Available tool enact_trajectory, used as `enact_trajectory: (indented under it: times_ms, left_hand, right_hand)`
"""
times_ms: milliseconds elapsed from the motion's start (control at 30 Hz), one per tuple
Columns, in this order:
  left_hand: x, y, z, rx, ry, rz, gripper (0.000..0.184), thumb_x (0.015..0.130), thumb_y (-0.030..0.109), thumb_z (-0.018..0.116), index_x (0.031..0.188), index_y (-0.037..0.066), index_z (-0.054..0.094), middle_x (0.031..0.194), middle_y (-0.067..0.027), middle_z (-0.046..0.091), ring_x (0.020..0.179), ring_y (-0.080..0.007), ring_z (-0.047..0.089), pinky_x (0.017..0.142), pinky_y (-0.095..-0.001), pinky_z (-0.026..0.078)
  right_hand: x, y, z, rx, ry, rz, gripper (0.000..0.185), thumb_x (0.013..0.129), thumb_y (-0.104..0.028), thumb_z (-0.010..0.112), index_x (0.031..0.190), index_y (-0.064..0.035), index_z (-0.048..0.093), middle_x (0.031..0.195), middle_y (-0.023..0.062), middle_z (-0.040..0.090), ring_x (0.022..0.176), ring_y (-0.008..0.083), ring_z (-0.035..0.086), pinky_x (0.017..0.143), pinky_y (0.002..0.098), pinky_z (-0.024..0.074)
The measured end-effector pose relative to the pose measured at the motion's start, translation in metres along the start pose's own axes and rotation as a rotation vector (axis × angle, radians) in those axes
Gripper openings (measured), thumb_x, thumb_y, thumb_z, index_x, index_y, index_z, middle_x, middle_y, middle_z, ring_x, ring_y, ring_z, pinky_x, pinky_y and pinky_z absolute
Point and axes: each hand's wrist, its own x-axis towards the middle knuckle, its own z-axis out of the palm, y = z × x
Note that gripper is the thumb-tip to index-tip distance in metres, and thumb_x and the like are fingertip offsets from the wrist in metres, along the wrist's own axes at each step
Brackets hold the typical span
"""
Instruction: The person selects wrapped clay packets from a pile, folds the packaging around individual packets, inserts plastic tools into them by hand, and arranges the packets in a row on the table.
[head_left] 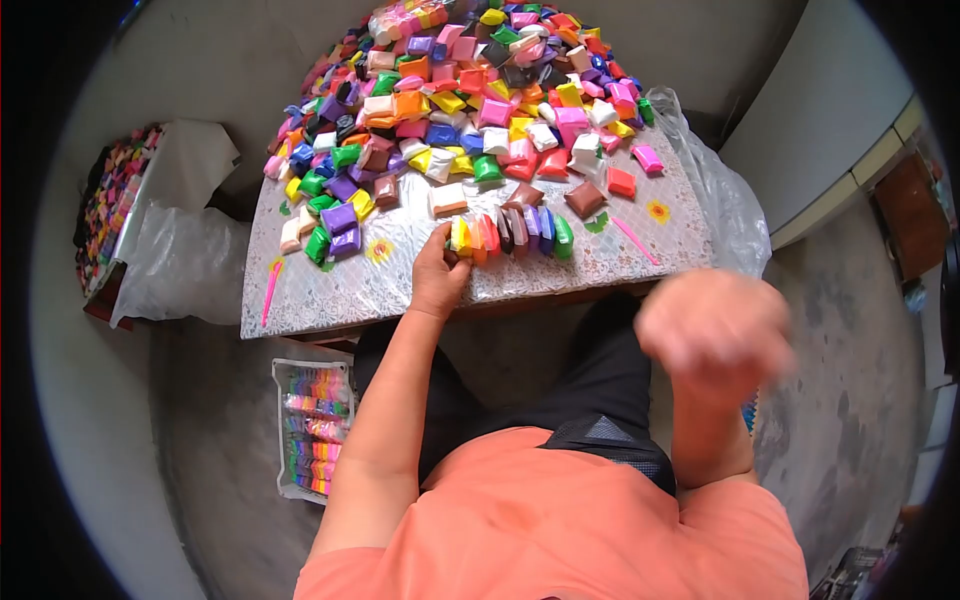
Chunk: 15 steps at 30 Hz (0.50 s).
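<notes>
"Coral shirt (540, 520) closest, bottom centre. Where's the row of packets (490, 235)?"

"Just above centre, near the front edge of the worktop (350, 290), its long axis running across the frame, the heap (494, 112) behind it."

"Which hand is nearer?"

"Left hand (438, 275): thumb and fingers drawn narrow about the yellow end, the row stretching rightward from it."

"And the right hand (715, 325)?"

"Raised, right of centre, well apart; too blurred to tell its grip."
</notes>
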Motion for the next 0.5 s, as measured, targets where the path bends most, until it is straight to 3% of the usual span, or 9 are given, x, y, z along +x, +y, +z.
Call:
enact_trajectory:
  times_ms: [33,100,167,200,300,400,500]
  left_hand:
    - [0.001,-0.003,0.002,-0.008,0.002,0.019,0.061,0.078,0.001,0.071,0.135,0.0,0.049,0.087,-0.0044,0.065,0.072,-0.0094,0.06,0.068,-0.0246,0.051]
    - [0.003,-0.011,0.005,-0.02,0.007,0.056,0.059,0.079,0.0,0.071,0.134,0.0,0.049,0.093,-0.0058,0.066,0.076,-0.01,0.062,0.071,-0.0247,0.052]
    - [0.001,0.0,0.002,-0.013,0.032,0.054,0.055,0.077,0.001,0.07,0.129,0.002,0.054,0.092,-0.0089,0.067,0.074,-0.0178,0.064,0.072,-0.0299,0.053]
    - [0.0,0.005,0.002,-0.011,0.046,0.054,0.053,0.076,0.001,0.07,0.127,0.003,0.056,0.092,-0.0104,0.067,0.073,-0.0218,0.065,0.072,-0.0325,0.053]
    - [0.0,0.004,0.0,0.056,-0.008,0.058,0.058,0.079,-0.002,0.07,0.134,-0.001,0.05,0.098,-0.0058,0.067,0.081,-0.0095,0.063,0.075,-0.0256,0.052]
    - [0.001,0.001,-0.004,0.034,-0.057,-0.009,0.065,0.079,-0.002,0.071,0.139,0.001,0.047,0.093,-0.0043,0.065,0.078,-0.0091,0.061,0.073,-0.0249,0.051]
    - [-0.001,-0.006,-0.009,-0.019,-0.041,-0.067,0.065,0.077,0.002,0.07,0.138,0.001,0.049,0.084,-0.0069,0.063,0.07,-0.014,0.06,0.07,-0.0283,0.051]
  right_hand:
    - [-0.007,0.02,-0.015,-0.082,0.071,0.11,0.036,0.101,-0.023,0.049,0.081,0.0013,0.066,0.071,0.0105,0.064,0.062,0.017,0.06,0.056,0.031,0.0492]
    - [-0.024,0.069,-0.061,-0.188,0.117,0.405,0.037,0.103,-0.026,0.052,0.099,0.0059,0.068,0.09,0.0154,0.07,0.079,0.0215,0.069,0.071,0.0324,0.0553]
    - [-0.038,0.118,-0.087,-0.246,0.24,0.543,0.028,0.102,-0.022,0.056,0.103,0.0025,0.069,0.09,0.0086,0.071,0.084,0.0131,0.068,0.074,0.027,0.0537]
    - [-0.048,0.143,-0.101,-0.277,0.267,0.567,0.024,0.101,-0.021,0.057,0.105,-0.0005,0.069,0.092,0.0061,0.071,0.087,0.0112,0.068,0.075,0.0261,0.0532]
    - [-0.066,0.188,-0.116,-0.48,0.174,0.504,0.016,0.097,-0.011,0.06,0.107,-0.001,0.069,0.092,0.0041,0.07,0.085,0.0098,0.065,0.073,0.0229,0.0512]
    - [-0.076,0.209,-0.124,-0.595,0.082,0.569,0.015,0.095,-0.006,0.062,0.107,-0.0004,0.069,0.091,0.0033,0.07,0.082,0.0081,0.064,0.073,0.0224,0.0501]
    - [-0.084,0.22,-0.129,-0.685,0.094,0.499,0.014,0.093,-0.004,0.063,0.105,0.0002,0.069,0.09,0.0037,0.07,0.082,0.0081,0.064,0.073,0.023,0.0503]
